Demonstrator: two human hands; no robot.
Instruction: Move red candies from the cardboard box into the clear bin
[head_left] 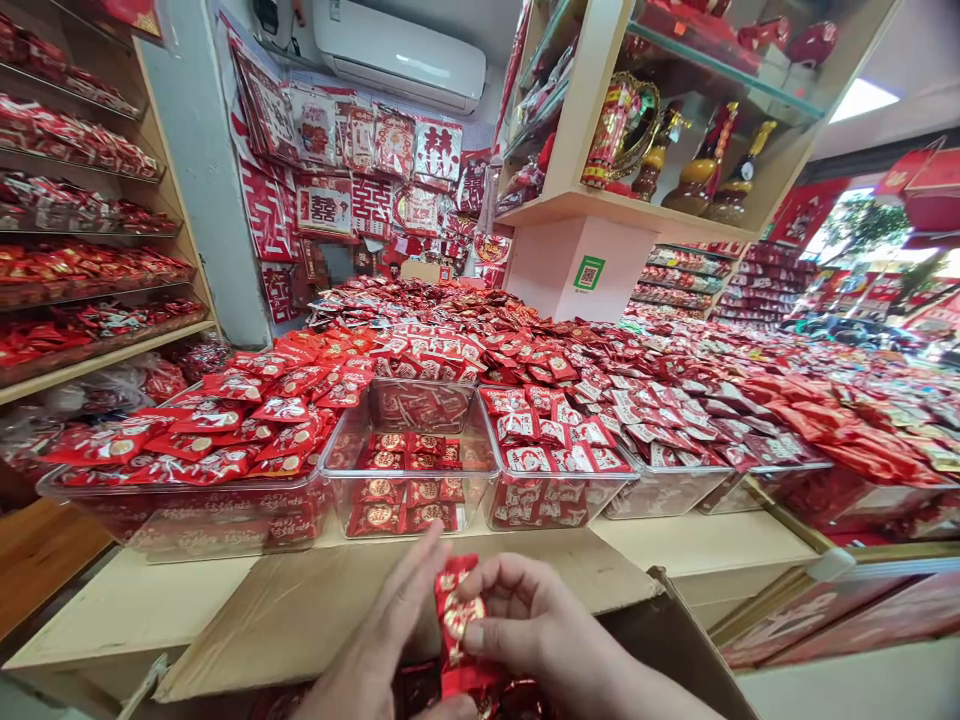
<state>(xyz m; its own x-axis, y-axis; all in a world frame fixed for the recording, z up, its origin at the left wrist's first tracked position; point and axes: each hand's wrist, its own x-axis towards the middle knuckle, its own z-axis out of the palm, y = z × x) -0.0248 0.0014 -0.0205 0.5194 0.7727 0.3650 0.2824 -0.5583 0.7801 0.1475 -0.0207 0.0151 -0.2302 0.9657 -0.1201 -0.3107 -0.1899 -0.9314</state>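
While the right hand [529, 615] pinches a red packet [454, 600] between thumb and forefinger above an open carton [300, 605], the left hand [386, 625] stands just beside it, its grip spread, fingers straight. Beyond the carton, clear bins [411, 474] of more packets [247, 400] line the table [697, 538], and an air conditioner [401, 58] hangs high at the back.

Red packet [452, 590] partly covered by my right hand [529, 620], my left hand [379, 630] with palm unseen, cardboard box [315, 610] with near edge cut off.
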